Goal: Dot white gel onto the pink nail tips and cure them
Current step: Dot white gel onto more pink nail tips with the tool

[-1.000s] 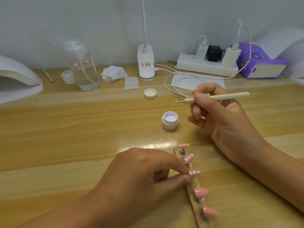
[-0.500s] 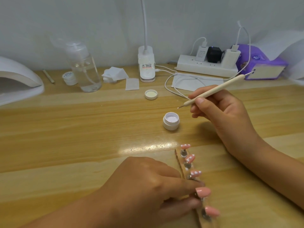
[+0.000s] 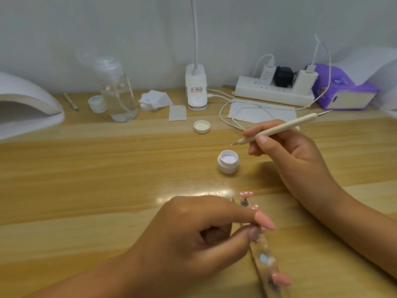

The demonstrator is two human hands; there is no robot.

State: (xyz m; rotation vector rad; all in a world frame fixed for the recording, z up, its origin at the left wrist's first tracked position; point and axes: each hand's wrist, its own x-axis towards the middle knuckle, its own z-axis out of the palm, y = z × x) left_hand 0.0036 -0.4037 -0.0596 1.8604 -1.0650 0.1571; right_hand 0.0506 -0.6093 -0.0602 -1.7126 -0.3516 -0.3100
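Now my left fingers pinch a pink nail tip steady for dotting, right fingers gripping the gel-tipped dotting tool.

No text legible.
- Lamp base sticker: orange band, print too small to read.
- Small jar lid: cursive script, unreadable.
- Grey charger: fine print, blurred.
- Purple tissue pack: logo marks, indistinct.
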